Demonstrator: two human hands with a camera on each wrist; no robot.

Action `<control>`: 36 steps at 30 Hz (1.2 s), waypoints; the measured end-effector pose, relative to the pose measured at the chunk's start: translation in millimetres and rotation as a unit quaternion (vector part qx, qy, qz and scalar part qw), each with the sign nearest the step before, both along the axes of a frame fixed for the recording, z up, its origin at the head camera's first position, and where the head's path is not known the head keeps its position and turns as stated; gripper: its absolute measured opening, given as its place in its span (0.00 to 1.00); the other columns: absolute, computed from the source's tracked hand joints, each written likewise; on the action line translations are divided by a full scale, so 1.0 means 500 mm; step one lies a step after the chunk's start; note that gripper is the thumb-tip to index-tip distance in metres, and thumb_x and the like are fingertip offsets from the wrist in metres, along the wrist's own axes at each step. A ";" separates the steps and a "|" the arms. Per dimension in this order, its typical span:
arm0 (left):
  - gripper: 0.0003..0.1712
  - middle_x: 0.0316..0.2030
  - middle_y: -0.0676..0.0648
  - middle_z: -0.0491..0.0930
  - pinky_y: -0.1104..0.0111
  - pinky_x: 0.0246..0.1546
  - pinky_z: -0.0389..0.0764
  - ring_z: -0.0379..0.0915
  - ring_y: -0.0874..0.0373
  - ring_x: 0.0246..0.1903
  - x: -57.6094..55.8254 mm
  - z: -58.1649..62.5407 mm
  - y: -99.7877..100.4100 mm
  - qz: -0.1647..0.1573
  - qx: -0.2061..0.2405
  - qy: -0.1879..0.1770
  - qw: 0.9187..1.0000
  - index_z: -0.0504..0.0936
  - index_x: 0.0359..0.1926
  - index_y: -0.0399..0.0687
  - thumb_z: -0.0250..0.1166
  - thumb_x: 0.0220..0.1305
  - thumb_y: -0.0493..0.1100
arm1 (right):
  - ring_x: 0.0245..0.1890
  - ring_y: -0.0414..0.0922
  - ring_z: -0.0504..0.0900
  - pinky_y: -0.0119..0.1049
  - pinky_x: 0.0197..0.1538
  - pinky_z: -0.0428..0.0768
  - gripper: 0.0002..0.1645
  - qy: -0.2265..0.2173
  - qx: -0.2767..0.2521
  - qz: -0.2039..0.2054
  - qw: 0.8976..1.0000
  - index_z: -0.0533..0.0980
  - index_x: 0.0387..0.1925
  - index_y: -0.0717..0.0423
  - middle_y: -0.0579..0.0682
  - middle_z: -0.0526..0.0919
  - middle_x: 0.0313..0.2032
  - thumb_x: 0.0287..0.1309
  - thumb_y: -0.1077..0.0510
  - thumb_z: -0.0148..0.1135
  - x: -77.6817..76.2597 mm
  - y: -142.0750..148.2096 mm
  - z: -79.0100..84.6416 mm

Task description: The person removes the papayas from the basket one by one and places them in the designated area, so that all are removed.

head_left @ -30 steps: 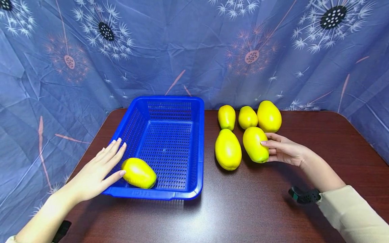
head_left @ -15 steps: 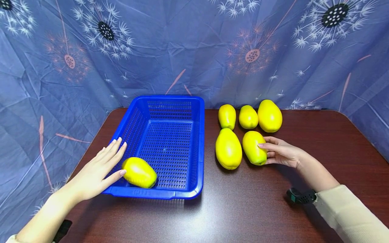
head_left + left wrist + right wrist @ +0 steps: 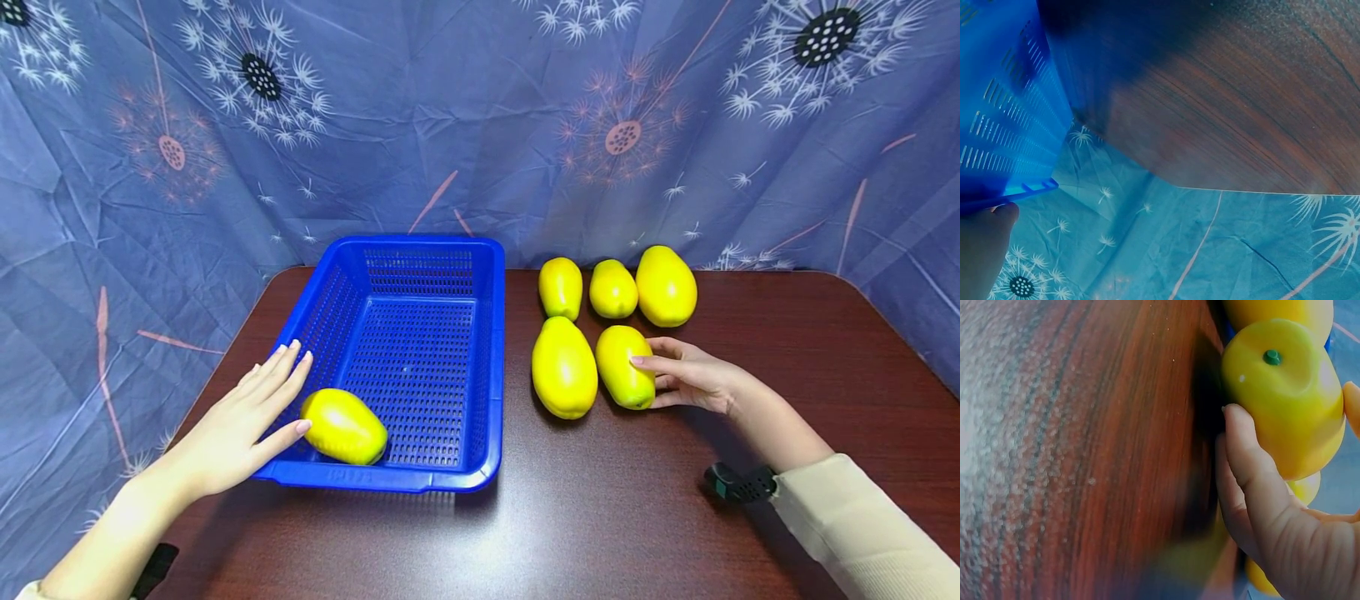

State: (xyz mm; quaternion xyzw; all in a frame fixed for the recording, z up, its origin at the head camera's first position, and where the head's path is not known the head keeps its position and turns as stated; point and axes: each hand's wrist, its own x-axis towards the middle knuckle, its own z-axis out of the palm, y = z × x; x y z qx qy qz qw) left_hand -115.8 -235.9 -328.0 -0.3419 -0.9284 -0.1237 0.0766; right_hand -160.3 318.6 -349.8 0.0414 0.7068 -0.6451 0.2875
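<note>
My right hand (image 3: 693, 379) holds a yellow papaya (image 3: 624, 367) from its right side, thumb on top and fingers round the far side and below. In the right wrist view this papaya (image 3: 1291, 394) shows its green stem end. A larger papaya (image 3: 564, 368) lies close on its left. My left hand (image 3: 232, 429) rests with straight fingers over the left rim of a blue plastic basket (image 3: 501, 358). One papaya (image 3: 343, 427) lies inside at the basket's near left corner, by my left thumb. The left wrist view shows the basket's slotted outer side (image 3: 1016, 119) and part of a finger.
Behind the held papaya stand a small papaya (image 3: 560, 288), another small one (image 3: 612, 289) and a big one (image 3: 666, 286) in a row. Everything sits on a brown wooden table (image 3: 570, 517). A blue dandelion-print cloth (image 3: 465, 125) hangs at its back edge.
My right hand has drawn its papaya slightly nearer and to the left, beside the larger papaya. My left hand and the basket stay where they were.
</note>
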 end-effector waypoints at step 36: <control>0.41 0.71 0.38 0.46 0.68 0.68 0.32 0.35 0.49 0.71 -0.001 -0.002 -0.001 -0.002 0.002 0.002 1.000 0.50 0.72 0.42 0.57 0.65 0.50 | 0.43 0.46 0.78 0.49 0.46 0.79 0.46 -0.001 0.010 0.002 1.000 0.38 0.69 0.64 0.53 0.71 0.46 0.64 0.53 0.54 0.003 0.015 0.003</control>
